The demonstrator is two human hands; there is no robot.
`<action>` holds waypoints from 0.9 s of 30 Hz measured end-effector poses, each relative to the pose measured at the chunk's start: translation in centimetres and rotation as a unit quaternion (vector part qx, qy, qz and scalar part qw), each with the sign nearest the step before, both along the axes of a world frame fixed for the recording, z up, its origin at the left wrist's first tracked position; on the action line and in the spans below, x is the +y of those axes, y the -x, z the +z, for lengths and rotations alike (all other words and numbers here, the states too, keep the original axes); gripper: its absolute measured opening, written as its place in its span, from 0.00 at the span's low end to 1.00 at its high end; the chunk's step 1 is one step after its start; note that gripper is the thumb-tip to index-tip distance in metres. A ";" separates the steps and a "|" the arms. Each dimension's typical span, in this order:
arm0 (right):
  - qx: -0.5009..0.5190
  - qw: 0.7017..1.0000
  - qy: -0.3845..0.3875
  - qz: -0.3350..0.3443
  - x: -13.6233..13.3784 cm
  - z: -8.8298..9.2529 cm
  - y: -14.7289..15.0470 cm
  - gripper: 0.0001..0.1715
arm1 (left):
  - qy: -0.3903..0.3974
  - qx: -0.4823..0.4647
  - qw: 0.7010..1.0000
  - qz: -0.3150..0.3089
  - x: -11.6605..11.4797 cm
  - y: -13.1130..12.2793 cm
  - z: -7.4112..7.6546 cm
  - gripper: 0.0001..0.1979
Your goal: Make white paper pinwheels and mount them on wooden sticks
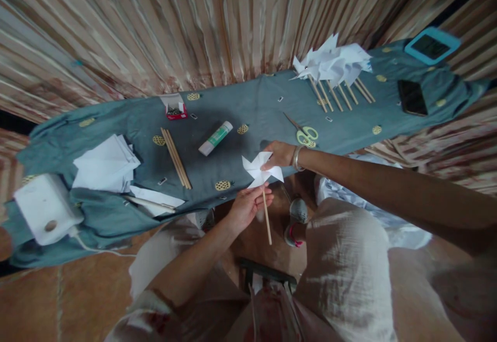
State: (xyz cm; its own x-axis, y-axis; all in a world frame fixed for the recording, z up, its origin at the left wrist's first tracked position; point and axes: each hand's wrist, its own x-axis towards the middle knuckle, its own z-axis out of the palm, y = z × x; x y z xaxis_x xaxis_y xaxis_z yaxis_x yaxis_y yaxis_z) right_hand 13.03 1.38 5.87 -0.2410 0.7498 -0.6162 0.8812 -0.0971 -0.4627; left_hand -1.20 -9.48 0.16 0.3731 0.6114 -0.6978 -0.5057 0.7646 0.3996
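Pinwheel [255, 171]: I had it right of the glue stick [216, 138] and nearer me, blades up, wooden stick [267, 220] hanging below.
Left grip [249, 206]: held the wooden stick just under the blades.
Right grip [280, 154]: pinched the paper near its centre.
Scissors [300, 129]: lay right of the glue stick on the worktop [256, 106].
Loose sticks [178, 158]: lay left of it.
Pinwheel pile [336, 62]: lay well right, beyond it.

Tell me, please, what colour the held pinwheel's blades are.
The blades are white, best seen in the head view.
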 end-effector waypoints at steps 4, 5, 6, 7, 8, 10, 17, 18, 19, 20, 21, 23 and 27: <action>-0.002 1.000 0.004 -0.008 0.0 0.1 0.1 0.10 | -0.007 0.007 1.000 -0.003 0.0 0.0 0.0 0.02; -0.002 1.000 0.006 -0.010 0.1 0.1 0.1 0.09 | -0.008 0.009 1.000 -0.002 0.0 0.0 0.0 0.02; -0.002 1.000 0.007 -0.013 0.1 0.1 0.1 0.09 | -0.008 0.011 1.000 -0.001 0.0 0.0 -0.1 0.02; -0.001 1.000 0.009 -0.016 0.1 0.1 0.1 0.09 | -0.008 0.013 1.000 0.000 0.0 -0.1 -0.1 0.02; 0.001 1.000 0.009 -0.019 0.2 0.0 0.2 0.09 | -0.007 0.016 1.000 0.002 0.0 -0.1 -0.2 0.02; 0.003 1.000 0.010 -0.024 0.2 -0.1 0.2 0.10 | -0.004 0.020 1.000 0.002 0.0 -0.2 -0.2 0.02; 0.008 0.999 0.016 -0.042 0.3 -0.6 0.3 0.06 | -0.002 0.022 1.000 -0.004 0.1 -0.3 -0.1 0.05; 0.009 0.999 0.017 -0.045 0.3 -0.7 0.3 0.06 | -0.004 0.022 1.000 -0.004 0.1 -0.4 -0.2 0.05; 0.009 0.999 0.017 -0.047 0.3 -0.7 0.3 0.07 | -0.005 0.022 1.000 -0.003 0.1 -0.4 -0.2 0.05; 0.010 0.999 0.016 -0.049 0.3 -0.8 0.3 0.08 | -0.007 0.021 1.000 -0.003 0.1 -0.4 -0.3 0.05; 0.010 0.999 0.015 -0.050 0.3 -0.8 0.3 0.09 | -0.009 0.020 1.000 -0.004 0.1 -0.4 -0.3 0.04; 0.008 0.999 0.016 -0.051 0.4 -0.8 0.2 0.11 | -0.014 0.018 1.000 -0.007 0.1 -0.4 -0.5 0.04; 0.001 0.998 0.025 -0.058 0.6 -0.8 0.3 0.11 | -0.020 0.015 1.000 -0.010 0.0 -0.4 -0.9 0.04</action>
